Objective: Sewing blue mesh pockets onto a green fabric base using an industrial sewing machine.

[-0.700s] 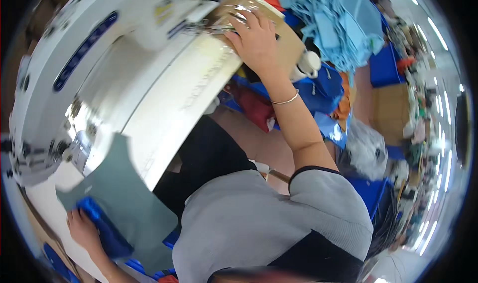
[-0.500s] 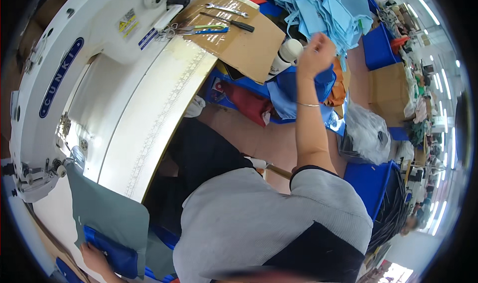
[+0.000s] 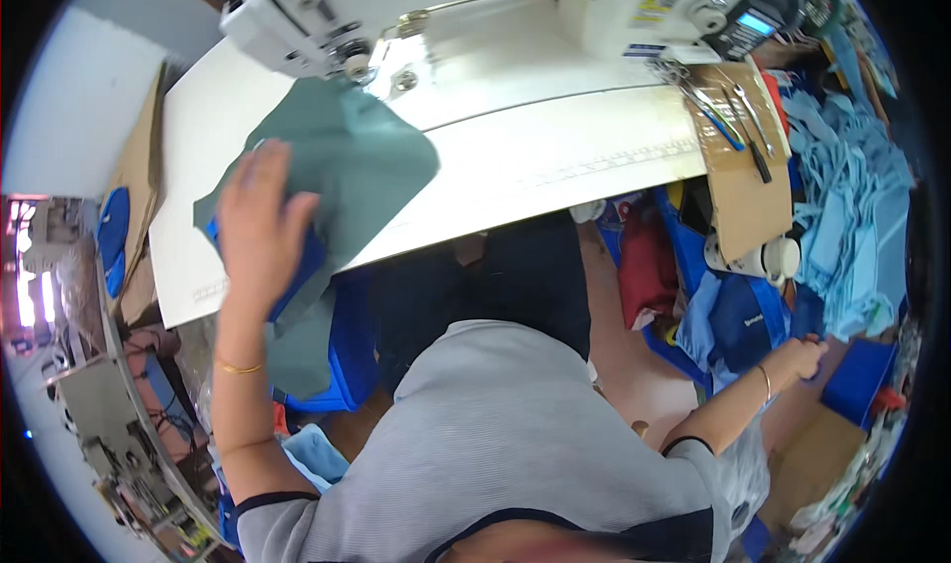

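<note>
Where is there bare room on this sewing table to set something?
The white tabletop is bare between the green fabric and the cardboard, and again left of the fabric. It's crowded on the cardboard, with its screwdriver and wrench, and where the left hand lies over the blue piece.

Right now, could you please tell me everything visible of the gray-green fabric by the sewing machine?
The gray-green fabric looks like smooth, plain cloth with a rounded right corner. It lies mostly flat on the white tabletop, its upper edge close to the sewing machine's head. The left hand lies over its left part, and a blue piece shows beneath the hand. Whether it continues past the tabletop's front edge is unclear.
</note>
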Action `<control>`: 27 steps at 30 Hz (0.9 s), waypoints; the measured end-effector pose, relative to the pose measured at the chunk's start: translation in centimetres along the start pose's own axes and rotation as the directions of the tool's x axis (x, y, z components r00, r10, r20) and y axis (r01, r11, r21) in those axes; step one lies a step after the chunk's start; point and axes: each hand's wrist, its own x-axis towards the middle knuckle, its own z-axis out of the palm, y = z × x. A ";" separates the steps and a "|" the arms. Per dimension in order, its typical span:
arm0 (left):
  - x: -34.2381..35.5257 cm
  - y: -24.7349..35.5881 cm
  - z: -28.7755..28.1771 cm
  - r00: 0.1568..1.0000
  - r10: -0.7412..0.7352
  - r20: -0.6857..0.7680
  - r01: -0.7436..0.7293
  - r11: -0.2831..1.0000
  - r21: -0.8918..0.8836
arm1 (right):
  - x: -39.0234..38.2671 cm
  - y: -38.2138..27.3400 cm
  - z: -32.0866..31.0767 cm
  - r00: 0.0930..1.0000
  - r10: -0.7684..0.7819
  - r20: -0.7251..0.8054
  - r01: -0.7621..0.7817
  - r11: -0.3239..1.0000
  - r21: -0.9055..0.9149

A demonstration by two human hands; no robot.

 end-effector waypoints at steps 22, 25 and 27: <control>-1.8 3.0 -5.0 0.854 0.170 0.491 0.514 -0.408 -0.754 | -42.6 -25.5 -45.1 -0.605 -0.622 -0.498 -0.578 -0.087 0.811; -1.5 5.5 -5.0 0.807 0.235 0.541 0.584 -0.189 -0.789 | -42.9 -25.1 -45.8 -0.578 -0.710 -0.403 -0.750 0.267 0.605; -1.4 6.6 -4.9 0.826 0.257 0.503 0.533 -0.060 -0.844 | -42.7 -24.7 -46.3 -0.517 -0.733 -0.442 -0.786 0.201 0.584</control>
